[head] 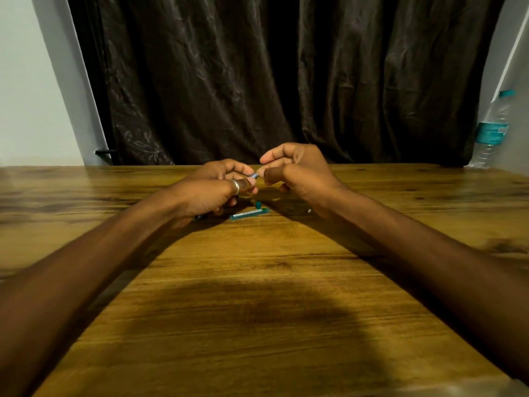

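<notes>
Left hand (213, 190) grips pencil (254, 175) barrel. Right hand (296, 170) curled at tip, whether pinching unclear. Pencil light, stiff, slim, likely slippery; hold mid-barrel. Teal case (249, 214) just nearer.

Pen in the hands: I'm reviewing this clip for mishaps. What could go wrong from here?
1. The left hand grips the pen above the table, and the fingers of the right hand meet its tip. A small part could slip and drop.
2. The tiny teal cap and the teal case lie loose under the hands, so a wrist might knock them away.
</notes>
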`<state>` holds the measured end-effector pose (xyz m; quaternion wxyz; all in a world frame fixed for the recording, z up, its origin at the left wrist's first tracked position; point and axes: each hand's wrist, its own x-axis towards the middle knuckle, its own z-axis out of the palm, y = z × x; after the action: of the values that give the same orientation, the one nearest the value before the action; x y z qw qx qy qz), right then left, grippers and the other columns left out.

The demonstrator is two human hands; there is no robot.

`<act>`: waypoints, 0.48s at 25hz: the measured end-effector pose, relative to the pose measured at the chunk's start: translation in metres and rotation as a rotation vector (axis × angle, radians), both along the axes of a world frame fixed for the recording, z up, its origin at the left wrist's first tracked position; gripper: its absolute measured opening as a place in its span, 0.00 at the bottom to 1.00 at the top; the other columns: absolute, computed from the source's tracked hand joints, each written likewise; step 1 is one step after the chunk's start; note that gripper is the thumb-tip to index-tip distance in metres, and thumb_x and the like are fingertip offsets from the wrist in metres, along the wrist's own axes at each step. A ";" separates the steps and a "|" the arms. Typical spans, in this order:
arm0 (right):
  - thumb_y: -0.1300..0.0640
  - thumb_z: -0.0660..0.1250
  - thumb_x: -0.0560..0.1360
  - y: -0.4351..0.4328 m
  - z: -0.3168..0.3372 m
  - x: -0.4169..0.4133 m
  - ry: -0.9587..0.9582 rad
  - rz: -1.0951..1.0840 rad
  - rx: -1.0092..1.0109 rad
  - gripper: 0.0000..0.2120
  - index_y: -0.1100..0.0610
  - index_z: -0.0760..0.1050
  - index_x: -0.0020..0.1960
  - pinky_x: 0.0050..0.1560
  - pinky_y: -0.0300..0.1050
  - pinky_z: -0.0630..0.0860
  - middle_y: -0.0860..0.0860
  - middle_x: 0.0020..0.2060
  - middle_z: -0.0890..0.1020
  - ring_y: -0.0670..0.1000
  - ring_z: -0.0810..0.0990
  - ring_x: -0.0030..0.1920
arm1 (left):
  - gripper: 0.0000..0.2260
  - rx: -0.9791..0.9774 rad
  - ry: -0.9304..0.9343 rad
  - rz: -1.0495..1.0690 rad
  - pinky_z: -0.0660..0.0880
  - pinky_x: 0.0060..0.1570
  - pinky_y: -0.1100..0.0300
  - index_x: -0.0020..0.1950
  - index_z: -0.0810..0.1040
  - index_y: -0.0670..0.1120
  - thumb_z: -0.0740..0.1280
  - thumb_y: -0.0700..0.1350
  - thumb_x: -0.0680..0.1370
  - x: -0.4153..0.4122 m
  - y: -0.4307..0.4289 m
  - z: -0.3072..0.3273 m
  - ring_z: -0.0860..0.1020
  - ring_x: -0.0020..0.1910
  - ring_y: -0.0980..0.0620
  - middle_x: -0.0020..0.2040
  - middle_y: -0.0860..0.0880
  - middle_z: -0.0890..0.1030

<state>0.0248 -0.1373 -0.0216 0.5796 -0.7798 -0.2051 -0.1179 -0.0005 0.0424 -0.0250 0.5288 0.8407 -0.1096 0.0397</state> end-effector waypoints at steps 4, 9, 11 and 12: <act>0.68 0.74 0.72 0.001 -0.002 0.002 -0.058 -0.006 -0.037 0.10 0.55 0.82 0.48 0.37 0.34 0.76 0.54 0.41 0.89 0.48 0.88 0.42 | 0.09 -0.025 -0.001 -0.004 0.63 0.27 0.63 0.60 0.78 0.50 0.69 0.46 0.80 0.001 0.000 -0.002 0.72 0.32 0.56 0.46 0.50 0.87; 0.69 0.74 0.72 0.003 -0.002 0.001 -0.105 0.000 -0.098 0.10 0.56 0.82 0.48 0.32 0.29 0.73 0.53 0.41 0.88 0.42 0.86 0.39 | 0.10 -0.008 0.008 0.004 0.62 0.28 0.63 0.61 0.77 0.49 0.68 0.46 0.80 -0.001 -0.001 0.000 0.72 0.32 0.56 0.50 0.48 0.87; 0.68 0.73 0.73 0.001 0.000 0.002 -0.106 0.001 -0.112 0.10 0.56 0.82 0.49 0.33 0.29 0.74 0.52 0.40 0.88 0.41 0.86 0.39 | 0.09 0.006 0.007 0.013 0.64 0.27 0.63 0.60 0.78 0.51 0.68 0.47 0.80 -0.001 0.000 0.001 0.72 0.32 0.57 0.50 0.49 0.87; 0.67 0.74 0.73 -0.001 0.001 0.003 -0.109 -0.014 -0.119 0.10 0.56 0.82 0.51 0.34 0.30 0.74 0.51 0.40 0.89 0.42 0.87 0.41 | 0.08 0.021 0.004 0.021 0.65 0.27 0.63 0.59 0.78 0.52 0.68 0.47 0.80 0.000 0.001 0.001 0.73 0.32 0.57 0.49 0.50 0.87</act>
<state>0.0278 -0.1386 -0.0208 0.5193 -0.8068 -0.2374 -0.1517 -0.0006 0.0432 -0.0237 0.5198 0.8473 -0.1001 0.0427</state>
